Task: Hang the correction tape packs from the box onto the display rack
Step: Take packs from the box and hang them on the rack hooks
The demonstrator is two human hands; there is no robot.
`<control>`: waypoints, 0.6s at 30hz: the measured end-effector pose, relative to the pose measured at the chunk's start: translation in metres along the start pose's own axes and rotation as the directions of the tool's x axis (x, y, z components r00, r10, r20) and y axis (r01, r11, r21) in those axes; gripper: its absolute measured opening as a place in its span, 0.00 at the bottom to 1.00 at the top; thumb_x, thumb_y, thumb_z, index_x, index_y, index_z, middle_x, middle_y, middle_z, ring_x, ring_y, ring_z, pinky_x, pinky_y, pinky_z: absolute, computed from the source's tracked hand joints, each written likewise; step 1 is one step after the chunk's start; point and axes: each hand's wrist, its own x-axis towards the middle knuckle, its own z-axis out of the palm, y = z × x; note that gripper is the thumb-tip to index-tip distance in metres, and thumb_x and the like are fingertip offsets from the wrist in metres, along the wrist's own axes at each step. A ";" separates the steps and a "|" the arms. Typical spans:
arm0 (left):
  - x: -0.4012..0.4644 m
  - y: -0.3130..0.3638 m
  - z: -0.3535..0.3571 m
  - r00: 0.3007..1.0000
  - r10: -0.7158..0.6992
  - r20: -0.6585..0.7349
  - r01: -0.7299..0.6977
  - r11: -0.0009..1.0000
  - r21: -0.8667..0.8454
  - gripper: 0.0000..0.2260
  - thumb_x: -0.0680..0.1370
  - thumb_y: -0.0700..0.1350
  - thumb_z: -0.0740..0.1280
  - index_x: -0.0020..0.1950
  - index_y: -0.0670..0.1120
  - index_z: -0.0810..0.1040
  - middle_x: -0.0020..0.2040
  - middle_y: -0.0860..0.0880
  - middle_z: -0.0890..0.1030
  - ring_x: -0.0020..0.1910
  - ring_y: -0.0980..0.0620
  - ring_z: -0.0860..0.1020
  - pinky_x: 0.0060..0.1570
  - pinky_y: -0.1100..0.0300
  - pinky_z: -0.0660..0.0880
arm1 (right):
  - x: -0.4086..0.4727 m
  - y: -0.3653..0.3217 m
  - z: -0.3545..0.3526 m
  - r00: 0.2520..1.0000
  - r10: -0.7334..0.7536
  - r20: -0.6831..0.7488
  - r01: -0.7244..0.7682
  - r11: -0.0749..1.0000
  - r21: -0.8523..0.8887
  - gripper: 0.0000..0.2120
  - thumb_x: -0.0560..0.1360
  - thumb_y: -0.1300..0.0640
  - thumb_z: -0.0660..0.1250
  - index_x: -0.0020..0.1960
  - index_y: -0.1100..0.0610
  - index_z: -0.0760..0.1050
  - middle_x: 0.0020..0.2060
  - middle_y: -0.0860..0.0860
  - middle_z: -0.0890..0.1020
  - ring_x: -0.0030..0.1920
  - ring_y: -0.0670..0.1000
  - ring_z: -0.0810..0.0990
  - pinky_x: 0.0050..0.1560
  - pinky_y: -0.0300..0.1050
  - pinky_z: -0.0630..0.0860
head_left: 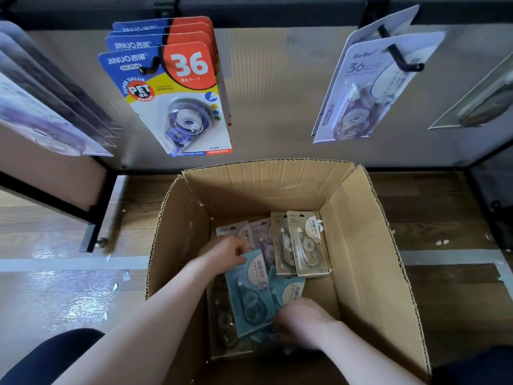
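Note:
An open cardboard box (369, 245) stands on the floor below the display rack. Inside lie several correction tape packs in blue, purple and beige. My left hand (224, 251) pinches the top edge of a light blue pack (247, 290) that is tilted up in the box. My right hand (301, 320) reaches down among the packs at the near side, fingers curled on a second blue pack (288, 291); its fingertips are hidden. Two beige packs (305, 245) lean against the box's right side.
On the rack, blue and red JINUO packs (172, 98) hang on a left hook. White BoBo packs (366, 87) hang on a black hook (402, 59) at right. More packs hang at far left (41, 107) and far right (483, 104). A black rack leg (94, 215) stands left of the box.

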 end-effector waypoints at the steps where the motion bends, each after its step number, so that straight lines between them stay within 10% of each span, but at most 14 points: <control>1: -0.002 0.000 -0.001 1.000 0.004 -0.001 -0.004 1.000 -0.004 0.05 0.76 0.47 0.67 0.49 0.48 0.77 0.46 0.51 0.77 0.44 0.53 0.76 0.37 0.63 0.72 | -0.001 0.000 0.000 0.999 -0.006 -0.043 0.007 1.000 0.010 0.11 0.78 0.55 0.63 0.58 0.55 0.75 0.53 0.54 0.79 0.56 0.54 0.77 0.57 0.47 0.73; 18: -0.014 -0.007 0.004 0.999 -0.047 -0.009 0.047 0.998 -0.039 0.04 0.76 0.47 0.67 0.50 0.50 0.76 0.48 0.52 0.76 0.45 0.54 0.76 0.36 0.65 0.72 | -0.006 0.012 0.003 0.979 -0.062 -0.196 0.049 0.996 -0.070 0.25 0.75 0.60 0.66 0.69 0.46 0.65 0.66 0.54 0.71 0.67 0.57 0.67 0.67 0.54 0.66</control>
